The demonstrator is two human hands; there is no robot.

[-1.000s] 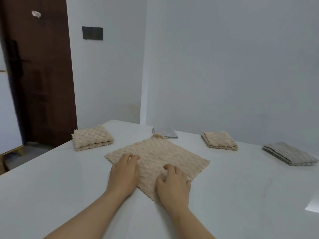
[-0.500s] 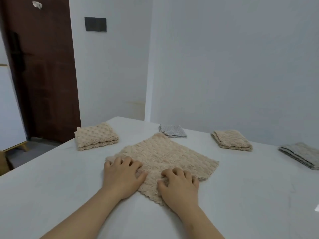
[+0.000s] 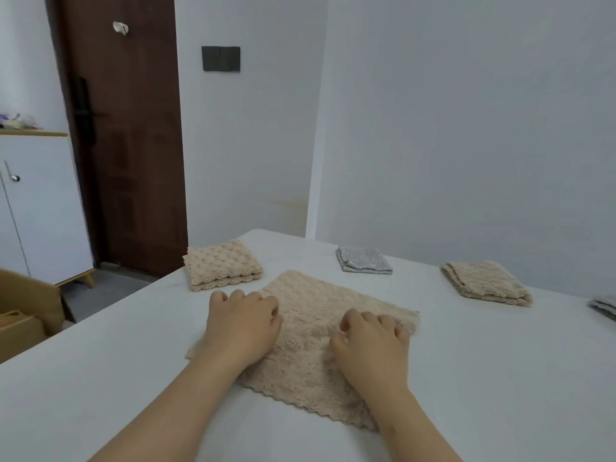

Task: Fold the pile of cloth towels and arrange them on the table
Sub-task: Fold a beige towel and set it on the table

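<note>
On towel (image 3: 320, 295), left hand (image 3: 243, 325), right hand (image 3: 371, 348)

We see a white table (image 3: 500, 378), smooth top, its far corner toward the wall. Mid-table, closest to us, lies a spread beige towel (image 3: 316, 315): one layer, scalloped near edge, rumpled at the centre. Behind it on the left sits the left beige towel (image 3: 221, 265), folded thick, close to the spread one but not touching. Back centre, near the far edge, there's a small grey towel (image 3: 365, 260), folded. Further right is the right beige towel (image 3: 486, 283), also folded, well apart from the rest. At the far right we get only part of an edge grey towel (image 3: 605, 306), cut off by the frame.
</note>
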